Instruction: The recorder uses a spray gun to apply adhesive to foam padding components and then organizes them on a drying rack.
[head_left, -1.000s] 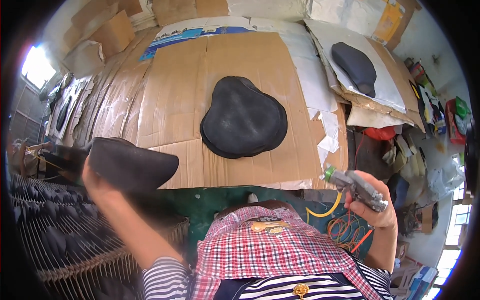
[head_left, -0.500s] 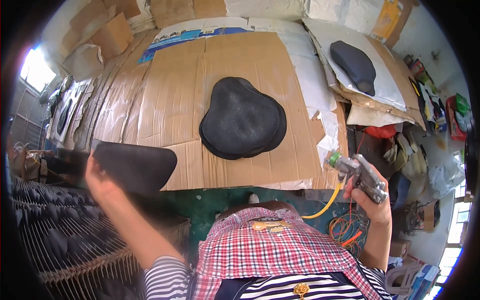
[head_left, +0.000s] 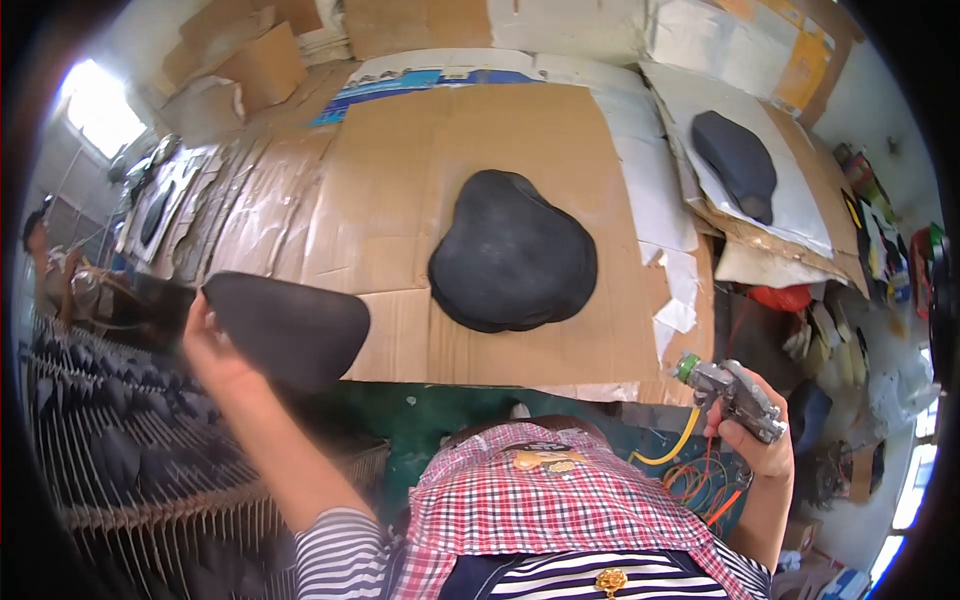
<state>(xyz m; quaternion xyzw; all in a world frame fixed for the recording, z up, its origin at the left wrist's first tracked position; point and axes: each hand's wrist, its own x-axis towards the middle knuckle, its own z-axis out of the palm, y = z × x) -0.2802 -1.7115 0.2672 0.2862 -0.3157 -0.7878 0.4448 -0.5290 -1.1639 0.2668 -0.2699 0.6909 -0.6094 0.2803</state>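
The left hand is gripping a black saddle-shaped piece out over the wire rack, while the right hand is holding a metal spray gun clear of the cardboard-covered worktop.

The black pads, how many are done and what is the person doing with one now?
One black pad lies on the brown cardboard, and another pad rests on the white sheet to the far right; whether those are finished I cannot tell. In hand: the left hand holds a dark pad over the table edge, the right hand grips a spray gun. More dark pieces sit on the wire rack.
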